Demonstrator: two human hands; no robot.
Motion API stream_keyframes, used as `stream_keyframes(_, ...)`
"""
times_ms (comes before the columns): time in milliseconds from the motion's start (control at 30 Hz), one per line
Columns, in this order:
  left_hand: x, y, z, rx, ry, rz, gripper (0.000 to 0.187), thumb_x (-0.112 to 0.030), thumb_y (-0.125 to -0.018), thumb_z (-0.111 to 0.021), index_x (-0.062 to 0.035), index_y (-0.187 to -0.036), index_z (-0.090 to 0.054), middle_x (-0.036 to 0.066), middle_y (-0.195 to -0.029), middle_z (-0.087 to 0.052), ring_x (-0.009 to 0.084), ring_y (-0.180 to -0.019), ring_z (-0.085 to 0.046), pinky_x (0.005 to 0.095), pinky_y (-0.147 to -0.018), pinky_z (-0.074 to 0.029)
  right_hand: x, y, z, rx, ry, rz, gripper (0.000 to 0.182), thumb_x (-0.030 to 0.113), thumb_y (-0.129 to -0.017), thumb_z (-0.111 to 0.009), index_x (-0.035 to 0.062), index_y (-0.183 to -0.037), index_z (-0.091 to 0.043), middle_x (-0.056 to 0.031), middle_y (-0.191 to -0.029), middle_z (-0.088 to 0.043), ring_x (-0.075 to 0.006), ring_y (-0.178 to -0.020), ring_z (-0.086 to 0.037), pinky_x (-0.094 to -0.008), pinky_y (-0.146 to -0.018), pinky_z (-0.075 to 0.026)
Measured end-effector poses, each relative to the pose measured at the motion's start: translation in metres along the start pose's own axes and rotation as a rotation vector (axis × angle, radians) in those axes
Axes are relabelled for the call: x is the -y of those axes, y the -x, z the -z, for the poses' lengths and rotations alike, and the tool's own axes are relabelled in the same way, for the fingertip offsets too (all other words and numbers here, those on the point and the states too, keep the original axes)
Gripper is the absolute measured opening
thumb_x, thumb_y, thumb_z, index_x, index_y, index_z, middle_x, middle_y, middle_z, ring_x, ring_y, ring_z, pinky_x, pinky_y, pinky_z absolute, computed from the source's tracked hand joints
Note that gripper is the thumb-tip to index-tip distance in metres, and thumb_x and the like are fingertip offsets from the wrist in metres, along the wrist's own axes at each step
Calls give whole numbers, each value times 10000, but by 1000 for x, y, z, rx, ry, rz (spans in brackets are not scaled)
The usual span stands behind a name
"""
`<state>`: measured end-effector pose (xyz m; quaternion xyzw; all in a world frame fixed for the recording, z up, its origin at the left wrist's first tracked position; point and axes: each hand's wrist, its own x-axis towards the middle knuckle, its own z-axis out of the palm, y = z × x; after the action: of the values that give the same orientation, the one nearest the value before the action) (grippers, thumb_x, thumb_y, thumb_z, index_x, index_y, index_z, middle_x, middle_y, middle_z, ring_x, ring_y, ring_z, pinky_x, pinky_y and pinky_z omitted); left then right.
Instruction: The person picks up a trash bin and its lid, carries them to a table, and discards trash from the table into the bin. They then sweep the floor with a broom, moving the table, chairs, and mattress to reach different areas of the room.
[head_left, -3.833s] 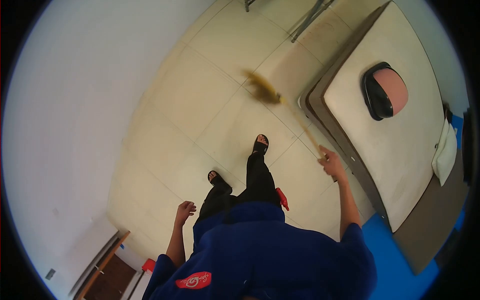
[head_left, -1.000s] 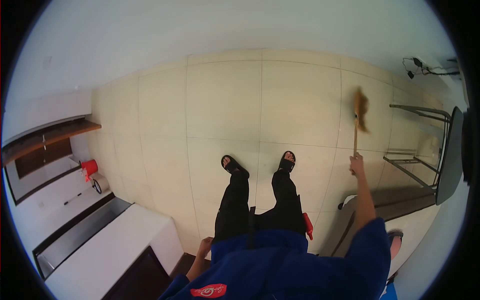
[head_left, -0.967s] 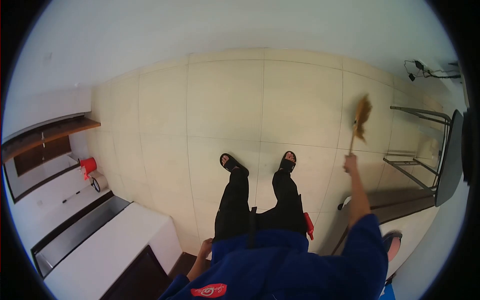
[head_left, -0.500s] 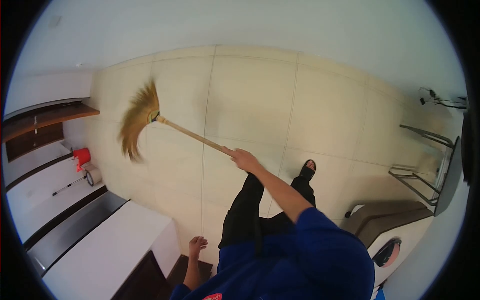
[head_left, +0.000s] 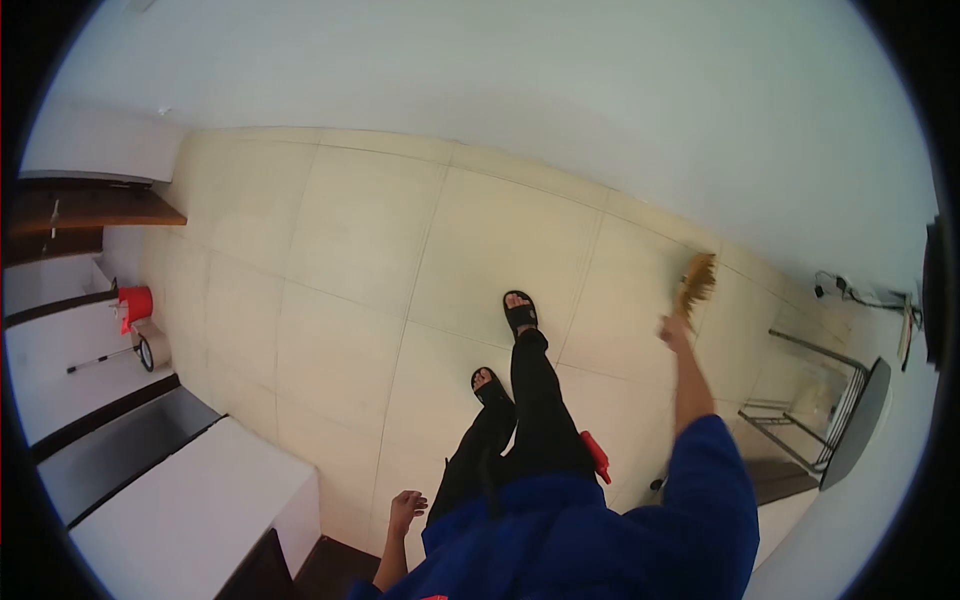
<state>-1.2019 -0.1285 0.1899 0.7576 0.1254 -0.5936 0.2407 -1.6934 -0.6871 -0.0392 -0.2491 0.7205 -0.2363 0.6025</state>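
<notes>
On the right side of the head view, my right hand [head_left: 676, 330] is closed around a straw broom. The broom's bristles [head_left: 697, 281] show just beyond the hand, close to the foot of the wall; its handle is mostly hidden. Low in the view, my left hand [head_left: 407, 509] hangs beside my left leg with loosely bent fingers and nothing in it. Pale floor tiles [head_left: 350, 220] stretch under both sandalled feet [head_left: 519, 312].
A white wall [head_left: 500, 80] runs along the far side. Folding metal furniture [head_left: 810, 400] and cables [head_left: 850, 290] are at the right. A white cabinet [head_left: 200, 500], a red bucket [head_left: 135, 305] and a brown wooden shelf [head_left: 100, 208] stand at the left.
My right hand has swung the broom from the left side of the floor to the far right. My feet have stepped and the view has shifted. The left hand still hangs low.
</notes>
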Motion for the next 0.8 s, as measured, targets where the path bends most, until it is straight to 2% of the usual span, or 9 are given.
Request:
stream_keyframes(133,-40,13,-20,-52,50,4,219,-208,-832,-491,-10,-913,-540,106,-800,-608,178,-717,-605,273,-588,-478,23,82,-377,327,105,-102,111,72,-788,-498,36,-880,-448,-45,-550,-400,-156,-429,-397,-293,-394,-374)
stream_keyframes(233,-58,16,-40,-58,90,14,228,-221,-836,-489,-16,-919,-542,101,-803,-607,181,-728,-598,290,-612,-478,86,117,-522,731,42,-161,269,82,-808,-496,17,-1070,-491,-22,-541,-413,-127,-363,-368,-265,-358,-357)
stream_keyframes(400,-34,34,-54,-137,181,106,237,-212,-825,-491,0,-919,-541,108,-783,-600,178,-682,-591,295,-590,-484,170,139,-453,1073,672,474,501,95,-795,-530,127,-1269,-371,-3,-610,-468,-57,-451,-387,-214,-416,-364)
stream_keyframes(533,5,42,-67,-135,273,234,236,-199,-811,-472,8,-888,-557,98,-768,-596,165,-664,-585,285,-563,-479,241,231,-264,621,749,148,540,54,-738,-497,104,-1263,-380,-77,-1041,-547,-60,-536,-472,-218,-497,-420)
stream_keyframes(600,13,34,-76,-63,240,283,231,-194,-816,-471,8,-884,-560,94,-772,-596,159,-659,-580,280,-566,-475,246,242,-186,365,784,94,506,40,-764,-475,91,-1258,-379,14,-583,-453,-52,-383,-374,-214,-338,-349)
stream_keyframes(633,16,27,-80,-21,215,301,228,-191,-819,-471,9,-882,-562,92,-774,-595,155,-656,-577,278,-568,-473,257,249,-177,255,753,-23,473,63,-790,-475,71,-1254,-379,11,-551,-416,-59,-380,-374,-221,-318,-343)
stream_keyframes(733,68,-28,-93,72,787,112,223,-188,-834,-467,7,-877,-566,83,-764,-595,147,-642,-569,277,-575,-469,195,133,-155,190,530,-116,51,101,-809,-483,72,-817,-525,16,-528,-380,-73,-382,-359,-231,-330,-302)
stream_keyframes(767,62,-28,-90,46,697,78,222,-188,-837,-468,7,-879,-564,84,-766,-597,148,-647,-571,278,-580,-468,163,81,-174,292,528,-132,169,122,-806,-489,125,-656,-411,25,-519,-349,-81,-394,-347,-247,-350,-291)
stream_keyframes(800,45,-35,-82,15,614,40,221,-188,-840,-469,8,-882,-562,85,-767,-598,150,-652,-573,279,-585,-468,107,25,-216,643,1153,364,89,69,-637,-522,94,-631,-437,-40,-528,-385,-185,-478,-400,-321,-428,-323)
